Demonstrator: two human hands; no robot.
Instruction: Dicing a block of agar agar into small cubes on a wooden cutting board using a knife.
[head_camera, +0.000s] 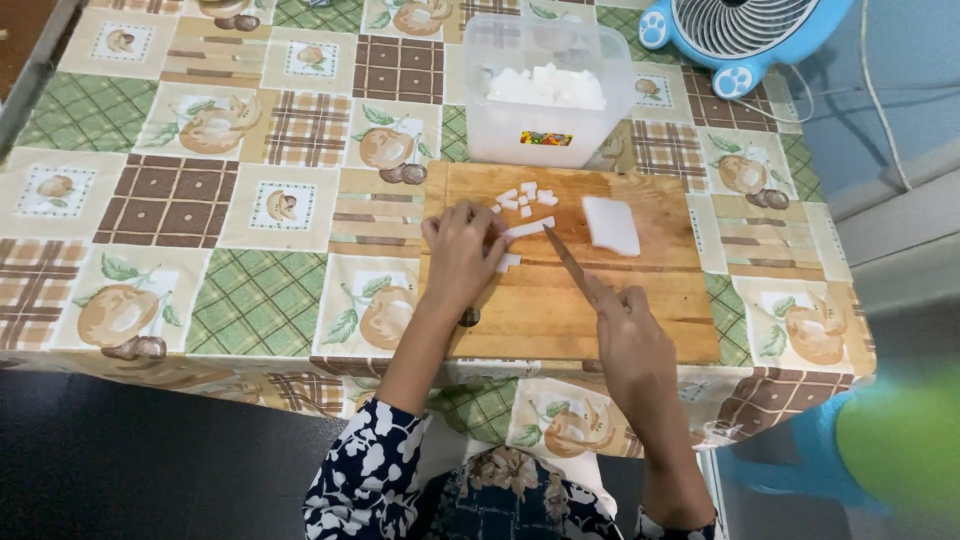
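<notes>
Patterned tablecloth (250, 200), blue fan (735, 35), dark floor (150, 460)

- The left hand (462, 250) presses a white strip (527, 229) onto the wooden cutting board (560, 305).
- The right hand (632, 335) grips a knife (568, 262), tip at the strip.
- White cubes (527, 196) and a white slab (610, 224) lie near a plastic tub (545, 85).
</notes>
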